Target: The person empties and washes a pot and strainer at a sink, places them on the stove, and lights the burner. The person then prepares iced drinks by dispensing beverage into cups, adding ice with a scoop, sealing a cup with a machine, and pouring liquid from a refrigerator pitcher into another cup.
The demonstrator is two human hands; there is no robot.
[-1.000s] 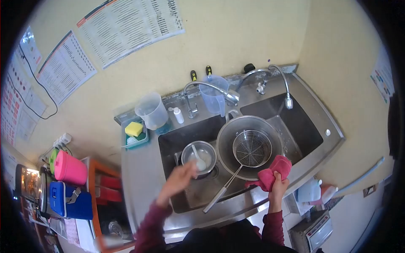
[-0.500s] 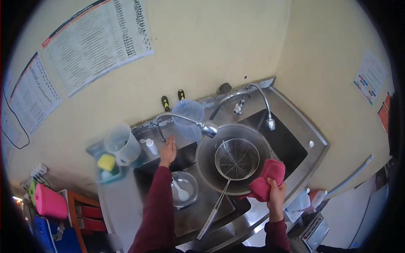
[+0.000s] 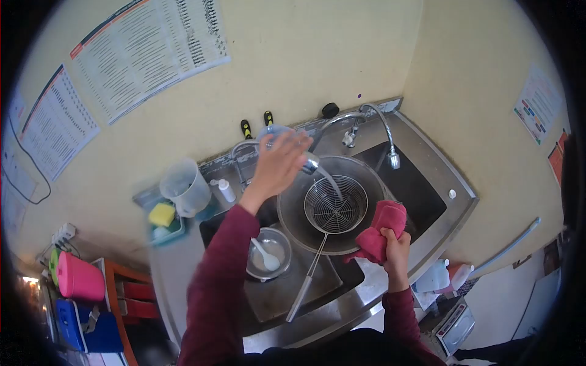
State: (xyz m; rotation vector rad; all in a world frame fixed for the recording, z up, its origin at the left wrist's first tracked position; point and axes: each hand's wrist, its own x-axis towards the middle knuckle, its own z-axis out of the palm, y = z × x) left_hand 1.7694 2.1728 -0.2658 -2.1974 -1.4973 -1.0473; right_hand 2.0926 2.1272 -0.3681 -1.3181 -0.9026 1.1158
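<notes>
My left hand (image 3: pixel 281 163) is raised over the left faucet (image 3: pixel 310 163), fingers at its spout; the grip is partly hidden. Water runs from this spout into a round wire strainer (image 3: pixel 336 210). The strainer sits in a large metal pot (image 3: pixel 293 210), its long handle pointing toward me over the sink. In my right hand (image 3: pixel 397 247) is a folded red cloth (image 3: pixel 381 232), beside the pot's right rim. A small metal bowl (image 3: pixel 282 250) with a white spoon (image 3: pixel 268 259) stands in the left basin.
Behind the basins is a blue-tinted jug (image 3: pixel 271 132), partly hidden. On the left counter are a clear jug (image 3: pixel 184 189), a white bottle (image 3: pixel 226 190) and a yellow sponge (image 3: pixel 162 215) in a tray. Another faucet (image 3: pixel 394 158) hangs over the right basin (image 3: pixel 421 201).
My left hand has moved from near the bowl to the tap's base, then up to its spout. Water now flows into the strainer. My right hand still holds the cloth.
</notes>
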